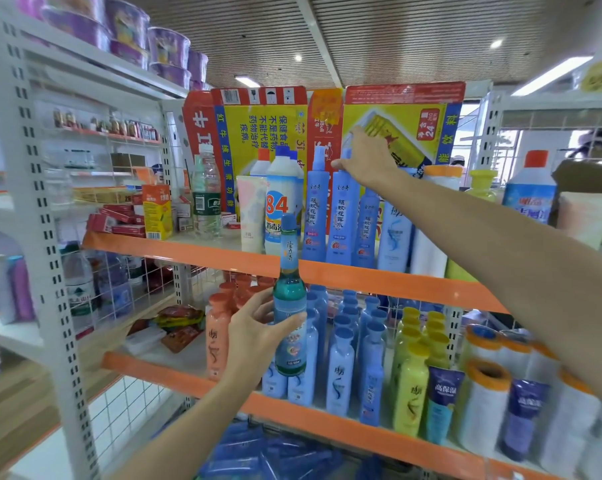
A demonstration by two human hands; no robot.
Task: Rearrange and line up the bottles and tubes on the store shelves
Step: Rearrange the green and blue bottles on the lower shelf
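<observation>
— Head view: what's biggest?
— White shelving (195, 252) with orange edges, a yellow and red cardboard box (268, 133) behind the upper row.
— The hands?
— Right hand (365, 161) reaches to the top of a tall blue spray bottle (343, 216) on the upper shelf; the grip looks closed, though its fingers hide the cap. Left hand (258, 332) is wrapped around a green glass bottle (289, 306), upright, off the shelf.

This is a shop. White metal shelves (202, 252) with orange front edges carry rows of identical goods: blue spray bottles (315, 216), yellow bottles (410, 393), tubes (441, 403) and purple noodle cups (168, 46). A flattened drinks carton (268, 133) backs the upper shelf, under a slatted ceiling (396, 29) with strip lights.
</observation>
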